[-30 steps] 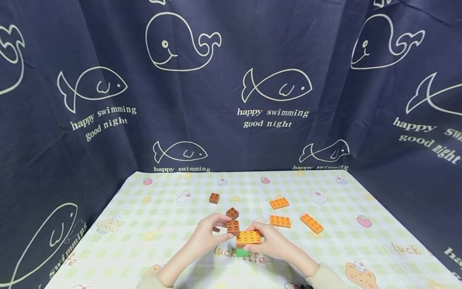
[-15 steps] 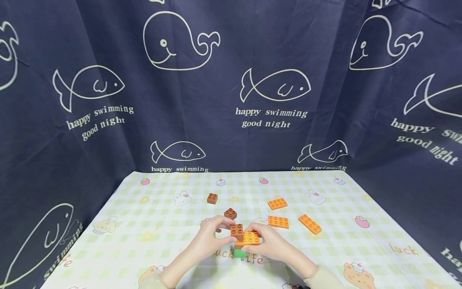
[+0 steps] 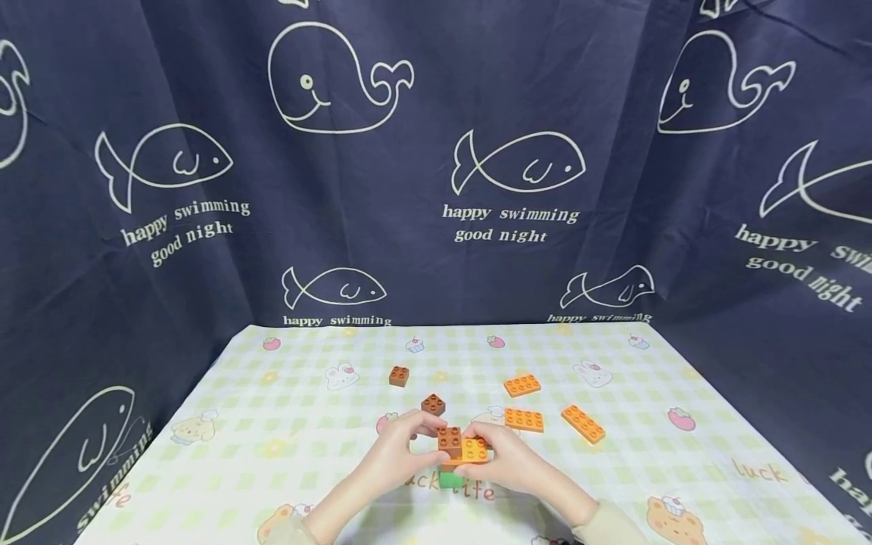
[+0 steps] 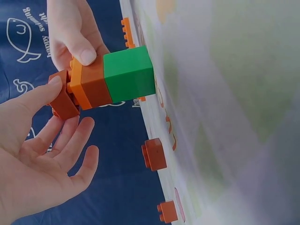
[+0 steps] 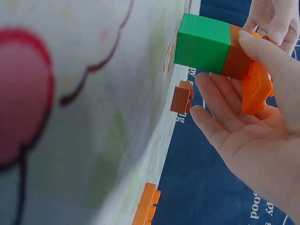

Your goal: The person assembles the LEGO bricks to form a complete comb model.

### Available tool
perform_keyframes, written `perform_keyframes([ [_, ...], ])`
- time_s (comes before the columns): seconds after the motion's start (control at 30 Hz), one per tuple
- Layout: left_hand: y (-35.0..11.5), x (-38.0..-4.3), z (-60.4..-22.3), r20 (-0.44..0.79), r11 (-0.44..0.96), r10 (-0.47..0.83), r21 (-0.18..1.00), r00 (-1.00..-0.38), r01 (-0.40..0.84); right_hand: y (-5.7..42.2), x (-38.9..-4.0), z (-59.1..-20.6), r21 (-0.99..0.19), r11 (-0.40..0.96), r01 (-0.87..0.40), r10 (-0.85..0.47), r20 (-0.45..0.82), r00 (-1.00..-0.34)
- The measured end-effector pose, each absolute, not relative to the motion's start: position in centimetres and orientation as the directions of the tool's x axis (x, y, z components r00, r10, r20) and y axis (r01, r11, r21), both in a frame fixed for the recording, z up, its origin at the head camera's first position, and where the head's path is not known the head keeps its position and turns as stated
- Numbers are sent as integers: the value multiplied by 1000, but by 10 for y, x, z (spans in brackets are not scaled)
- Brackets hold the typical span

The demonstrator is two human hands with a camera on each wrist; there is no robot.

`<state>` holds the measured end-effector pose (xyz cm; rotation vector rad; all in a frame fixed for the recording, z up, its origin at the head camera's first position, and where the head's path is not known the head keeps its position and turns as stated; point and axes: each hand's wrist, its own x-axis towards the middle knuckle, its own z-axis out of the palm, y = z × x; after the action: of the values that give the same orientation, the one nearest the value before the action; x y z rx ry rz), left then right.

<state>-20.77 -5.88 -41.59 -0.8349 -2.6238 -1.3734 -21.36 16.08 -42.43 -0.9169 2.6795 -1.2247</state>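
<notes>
In front of me is a small stack: a green block [image 4: 129,75] at the bottom, a brown brick [image 4: 96,85] on it and an orange eight-stud plate [image 3: 475,450] above, jutting out to the right. My right hand [image 3: 507,456] grips this stack, the thumb lying on its brown layer. Between thumb and fingers my left hand [image 3: 397,453] pinches another brown brick [image 3: 449,439] over the plate's left half. In the left wrist view that brick sits slightly tilted, and orange studs show beneath it. Whether it touches the plate along its far side is hidden.
Past the left hand lie two loose brown bricks, a nearer one [image 3: 432,404] and a farther one [image 3: 399,375]. Three orange plates rest to the right: one far [image 3: 522,385], one nearer [image 3: 524,420], one slanted [image 3: 583,423]. A checked cloth [image 3: 327,424] covers the table.
My left hand has carried its brown brick rightward, from beside the stack to over the orange plate's left half. The right hand keeps its grip on the stack.
</notes>
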Motion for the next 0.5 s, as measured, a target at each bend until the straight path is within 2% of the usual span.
perform_keyframes([
  [0.5,-56,-208,-417,322,449,457,720,-829,528,161,-213,-425,-693,523,-497,-536,187,-823],
])
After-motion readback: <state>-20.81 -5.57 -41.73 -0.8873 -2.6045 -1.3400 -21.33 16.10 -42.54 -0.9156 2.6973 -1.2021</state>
